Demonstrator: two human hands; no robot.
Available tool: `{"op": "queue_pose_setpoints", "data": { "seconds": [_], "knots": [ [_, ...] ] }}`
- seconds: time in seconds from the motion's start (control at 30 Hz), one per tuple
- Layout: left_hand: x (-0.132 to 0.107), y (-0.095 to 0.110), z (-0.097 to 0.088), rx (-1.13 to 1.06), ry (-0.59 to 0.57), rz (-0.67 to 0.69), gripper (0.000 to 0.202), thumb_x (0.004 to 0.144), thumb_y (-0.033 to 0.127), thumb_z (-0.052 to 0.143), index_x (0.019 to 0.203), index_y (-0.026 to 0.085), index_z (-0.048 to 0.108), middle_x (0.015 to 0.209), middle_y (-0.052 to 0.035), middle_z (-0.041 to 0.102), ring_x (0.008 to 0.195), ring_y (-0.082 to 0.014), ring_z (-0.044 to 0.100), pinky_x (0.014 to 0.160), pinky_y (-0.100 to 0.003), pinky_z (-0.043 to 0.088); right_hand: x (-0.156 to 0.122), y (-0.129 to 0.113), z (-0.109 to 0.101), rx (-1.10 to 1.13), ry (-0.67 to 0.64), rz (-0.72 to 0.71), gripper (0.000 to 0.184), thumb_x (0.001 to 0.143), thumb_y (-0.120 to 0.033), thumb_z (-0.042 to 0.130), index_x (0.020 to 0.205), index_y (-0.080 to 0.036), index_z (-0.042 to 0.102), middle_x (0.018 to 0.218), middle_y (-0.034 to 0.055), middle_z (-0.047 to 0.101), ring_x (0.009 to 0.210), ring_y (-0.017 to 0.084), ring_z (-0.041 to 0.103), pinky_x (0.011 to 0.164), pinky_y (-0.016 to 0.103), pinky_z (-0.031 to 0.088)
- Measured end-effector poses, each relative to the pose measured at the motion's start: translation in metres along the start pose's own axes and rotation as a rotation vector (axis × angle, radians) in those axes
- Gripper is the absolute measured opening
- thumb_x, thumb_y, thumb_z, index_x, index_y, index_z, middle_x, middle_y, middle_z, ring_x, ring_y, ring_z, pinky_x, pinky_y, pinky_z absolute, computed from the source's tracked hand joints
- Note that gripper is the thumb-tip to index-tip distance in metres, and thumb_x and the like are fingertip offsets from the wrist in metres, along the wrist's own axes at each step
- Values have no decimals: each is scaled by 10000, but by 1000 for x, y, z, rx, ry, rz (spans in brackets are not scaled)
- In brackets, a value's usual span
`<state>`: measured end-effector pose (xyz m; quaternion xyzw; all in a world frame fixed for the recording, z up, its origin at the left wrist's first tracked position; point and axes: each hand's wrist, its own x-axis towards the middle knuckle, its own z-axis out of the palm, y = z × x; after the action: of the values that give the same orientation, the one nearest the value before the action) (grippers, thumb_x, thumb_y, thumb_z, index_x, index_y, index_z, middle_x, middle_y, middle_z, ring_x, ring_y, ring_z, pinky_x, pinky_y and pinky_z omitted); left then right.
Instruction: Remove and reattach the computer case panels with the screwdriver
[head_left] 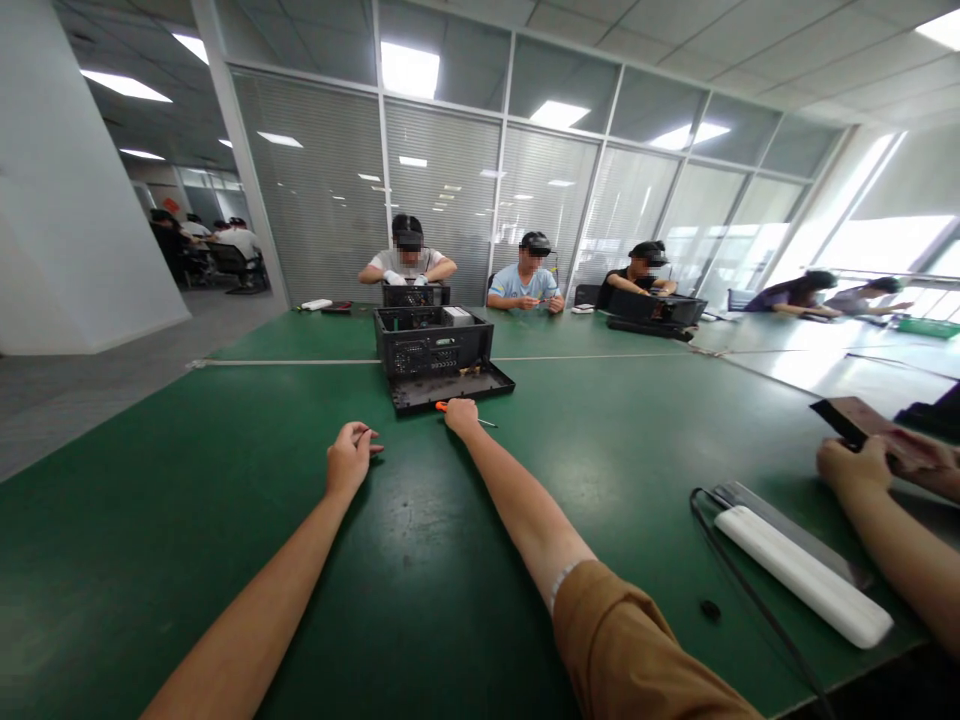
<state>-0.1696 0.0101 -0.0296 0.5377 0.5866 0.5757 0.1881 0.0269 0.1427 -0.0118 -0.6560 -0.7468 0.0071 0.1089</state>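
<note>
My right hand [462, 414] is closed around a screwdriver [442, 406]. Its orange handle end pokes out on the left, and the thin metal shaft shows on the right, under the wrist. Just beyond this hand lies a black side panel [409, 397], flat on the table with some small bits on it. Behind the panel stands an opened black computer case [390, 350], a light grey box in its top. My left hand [351, 458] hovers low over the table, left of the screwdriver, thumb and fingertips brought together. Whatever they pinch is too small to make out.
The green table [225, 500] extends far back and right. At right are a white power strip [810, 575], a dark cable [731, 565] and a small black piece [710, 610]. Another person's hands [859, 465] hold a dark flat thing. Several people sit opposite with black cases.
</note>
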Motion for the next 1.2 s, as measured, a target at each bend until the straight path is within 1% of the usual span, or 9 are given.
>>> {"op": "queue_pose_setpoints", "data": {
  "seconds": [0.23,0.4,0.53,0.63,0.8,0.93,1.03,1.1,1.2],
  "knots": [
    [0,0,0,-14,7,3,240,766,378,465,904,182,460,861,-59,655,616,-162,653,556,-242,515,-12,-19,-10,9,23,-83,229,809,-154,491,969,-70,631,960,211,631,941,241,585,788,322,404],
    [-1,4,-1,9,-5,29,240,751,383,470,880,182,494,835,-55,664,678,-167,653,634,-258,514,-32,-20,-46,28,61,-200,179,787,-160,521,917,-107,631,916,160,640,917,231,579,759,309,411],
    [-5,11,-5,243,-34,114,243,710,396,496,806,192,589,801,-40,672,763,-186,635,745,-282,490,-86,-8,-89,74,242,-334,278,817,-366,499,990,-162,574,1050,117,583,1035,212,493,805,278,383],
    [-11,14,-6,371,-87,171,265,689,402,502,790,202,644,827,-36,676,773,-199,623,772,-292,477,-143,5,-104,274,379,-404,348,841,-483,400,987,-204,550,882,46,605,881,166,540,721,238,391],
    [-40,22,-3,362,-186,195,330,698,439,501,883,231,679,958,-26,671,902,-212,606,857,-301,446,-204,25,-80,757,186,-343,295,807,-462,446,891,-203,560,690,-27,565,613,94,505,592,191,387],
    [-79,37,-10,297,-260,86,403,703,476,507,953,203,667,917,-47,683,890,-219,616,850,-317,456,-221,35,-55,1171,-172,-379,372,740,-476,532,958,-175,547,743,-2,580,601,96,521,522,188,411],
    [-98,44,-19,293,-250,77,383,708,463,510,930,195,672,900,-52,686,887,-221,619,847,-323,460,-225,34,-43,1426,-425,-427,477,836,-528,310,977,-142,551,783,42,598,637,117,561,539,220,450],
    [-103,44,-24,295,-210,64,364,719,438,502,932,193,667,884,-53,688,870,-220,626,832,-330,469,-226,32,-37,1434,-427,-412,523,866,-510,219,880,-127,574,660,27,576,551,105,542,515,217,442],
    [-102,42,-25,252,-175,38,358,735,395,484,970,180,649,865,-59,690,851,-214,634,817,-333,480,-228,28,-29,1260,-292,-375,333,830,-429,413,764,-141,565,543,-27,526,441,71,473,471,186,404]
  ]
}}
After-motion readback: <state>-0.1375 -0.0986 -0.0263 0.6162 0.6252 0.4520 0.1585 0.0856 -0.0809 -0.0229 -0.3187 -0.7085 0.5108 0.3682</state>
